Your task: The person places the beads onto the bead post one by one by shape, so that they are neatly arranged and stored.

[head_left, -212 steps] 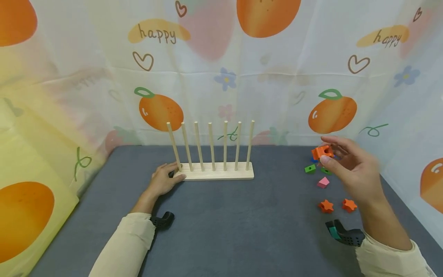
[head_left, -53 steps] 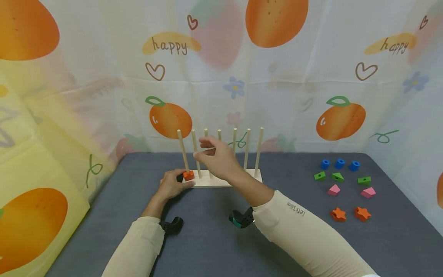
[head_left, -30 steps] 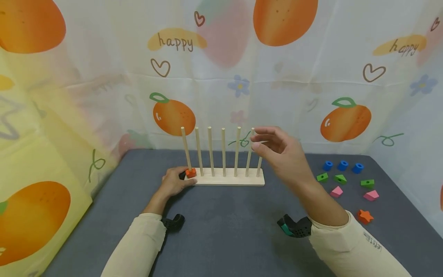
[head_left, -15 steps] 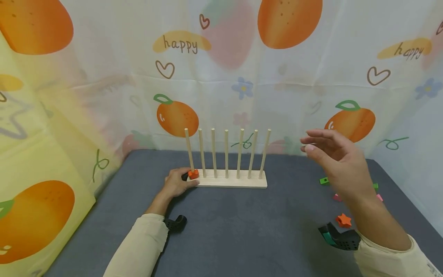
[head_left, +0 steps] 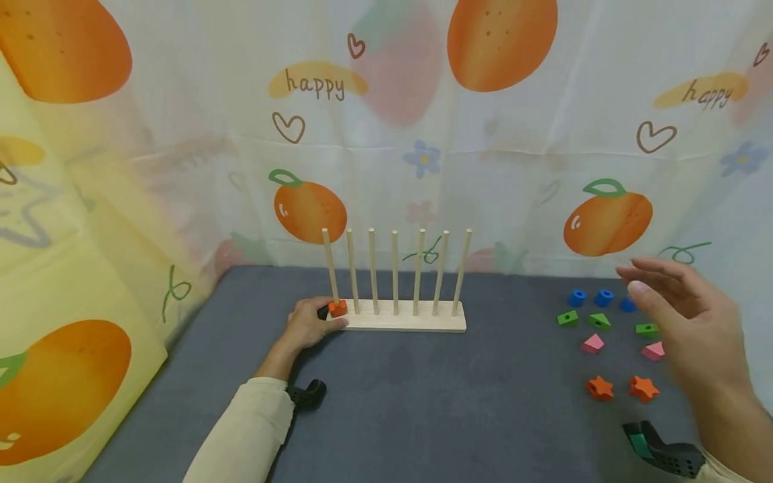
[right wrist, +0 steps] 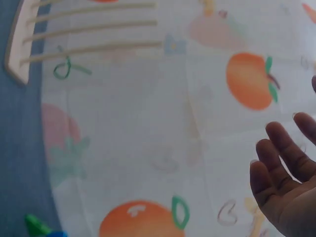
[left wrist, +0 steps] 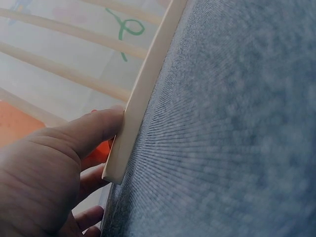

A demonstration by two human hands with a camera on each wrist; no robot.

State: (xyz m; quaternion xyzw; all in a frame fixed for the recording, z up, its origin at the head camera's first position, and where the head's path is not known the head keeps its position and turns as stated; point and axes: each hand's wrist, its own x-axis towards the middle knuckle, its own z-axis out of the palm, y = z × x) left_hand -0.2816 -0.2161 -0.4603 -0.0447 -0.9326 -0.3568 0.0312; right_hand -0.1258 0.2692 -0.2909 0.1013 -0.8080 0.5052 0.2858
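Observation:
A pale wooden base (head_left: 404,323) with several upright pegs (head_left: 395,272) stands at the back of the table. My left hand (head_left: 306,325) grips its left end; in the left wrist view the thumb (left wrist: 96,129) presses the front edge. An orange block (head_left: 337,308) sits low on the leftmost peg, beside those fingers. At the far right my right hand (head_left: 703,329) is raised with relaxed, slightly bent fingers and holds nothing. Nearest it are a green triangular block (head_left: 647,330), a pink block (head_left: 653,351) and a partly hidden blue cylinder (head_left: 627,304).
More loose pieces lie left of the right hand: blue cylinders (head_left: 604,298), green triangular blocks (head_left: 600,320), a pink block (head_left: 592,343) and two orange stars (head_left: 600,388). A patterned cloth (head_left: 501,174) hangs behind the grey table (head_left: 447,402).
The orange block, earlier in my right hand, is now on the leftmost peg. The right hand has moved from the pegs to the far right. My left hand stays on the base.

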